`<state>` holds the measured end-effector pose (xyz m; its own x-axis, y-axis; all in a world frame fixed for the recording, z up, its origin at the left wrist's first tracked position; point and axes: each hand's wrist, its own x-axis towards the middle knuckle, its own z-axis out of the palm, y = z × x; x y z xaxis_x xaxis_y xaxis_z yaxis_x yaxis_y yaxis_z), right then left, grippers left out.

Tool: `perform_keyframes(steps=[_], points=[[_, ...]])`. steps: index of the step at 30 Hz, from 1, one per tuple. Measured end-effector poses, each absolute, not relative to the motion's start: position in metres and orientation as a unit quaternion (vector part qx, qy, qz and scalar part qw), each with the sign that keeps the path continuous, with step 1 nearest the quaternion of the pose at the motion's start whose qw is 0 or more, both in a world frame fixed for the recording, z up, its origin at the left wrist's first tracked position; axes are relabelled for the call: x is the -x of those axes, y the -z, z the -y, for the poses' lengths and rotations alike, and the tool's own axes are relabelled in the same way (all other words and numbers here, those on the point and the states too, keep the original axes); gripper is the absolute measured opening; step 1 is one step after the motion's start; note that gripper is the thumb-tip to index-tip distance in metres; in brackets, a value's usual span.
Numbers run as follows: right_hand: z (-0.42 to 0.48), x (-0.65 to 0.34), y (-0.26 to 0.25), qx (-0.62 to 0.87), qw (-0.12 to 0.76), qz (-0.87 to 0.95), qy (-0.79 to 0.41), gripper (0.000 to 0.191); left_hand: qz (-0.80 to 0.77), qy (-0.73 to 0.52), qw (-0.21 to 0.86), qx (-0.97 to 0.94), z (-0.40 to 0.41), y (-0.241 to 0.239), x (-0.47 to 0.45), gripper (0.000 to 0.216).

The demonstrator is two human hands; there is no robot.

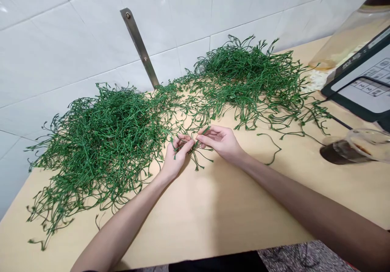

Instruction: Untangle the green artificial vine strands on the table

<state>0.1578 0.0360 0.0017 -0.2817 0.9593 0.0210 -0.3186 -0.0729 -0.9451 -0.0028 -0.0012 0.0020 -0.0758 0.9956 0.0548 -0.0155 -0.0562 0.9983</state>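
Observation:
My left hand (176,155) and my right hand (219,141) meet at the middle of the light wooden table (213,215). Both pinch a thin green plastic sprig (197,155) whose branches hang toward me between the hands. A large heap of the same green sprigs (97,150) lies left of my left hand. A second heap (246,81) lies behind my right hand, near the wall. A single loose sprig (272,146) lies on the table right of my right wrist.
A clear cup with dark liquid (353,148) stands at the right. Behind it sits a black device with a keypad (365,81) and a clear bag (344,40). A metal bracket (140,46) runs down the white tiled wall.

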Motion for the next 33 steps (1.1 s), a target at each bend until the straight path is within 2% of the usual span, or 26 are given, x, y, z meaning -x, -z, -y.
perform_keyframes(steps=[5,11,15,27,30,33], points=[[-0.037,-0.156,0.001,0.356,0.501,0.460,-0.641,0.039,-0.504,-0.473,0.461,-0.556,0.005,-0.009,0.003,0.016],[-0.037,-0.157,0.002,0.390,0.495,0.495,-0.598,0.037,-0.500,-0.477,0.480,-0.540,0.008,-0.007,0.001,0.033],[-0.036,-0.157,0.001,0.405,0.488,0.515,-0.577,0.039,-0.500,-0.482,0.485,-0.531,0.005,-0.001,0.001,0.031],[-0.035,-0.156,0.000,0.341,0.498,0.479,-0.638,0.040,-0.501,-0.511,0.454,-0.532,0.005,0.004,0.000,0.035],[-0.035,-0.157,-0.001,0.329,0.486,0.476,-0.655,0.045,-0.483,-0.521,0.470,-0.524,0.004,0.003,-0.001,0.038],[-0.036,-0.158,-0.001,0.349,0.474,0.487,-0.646,0.039,-0.473,-0.515,0.495,-0.515,0.004,0.005,0.000,0.037]])
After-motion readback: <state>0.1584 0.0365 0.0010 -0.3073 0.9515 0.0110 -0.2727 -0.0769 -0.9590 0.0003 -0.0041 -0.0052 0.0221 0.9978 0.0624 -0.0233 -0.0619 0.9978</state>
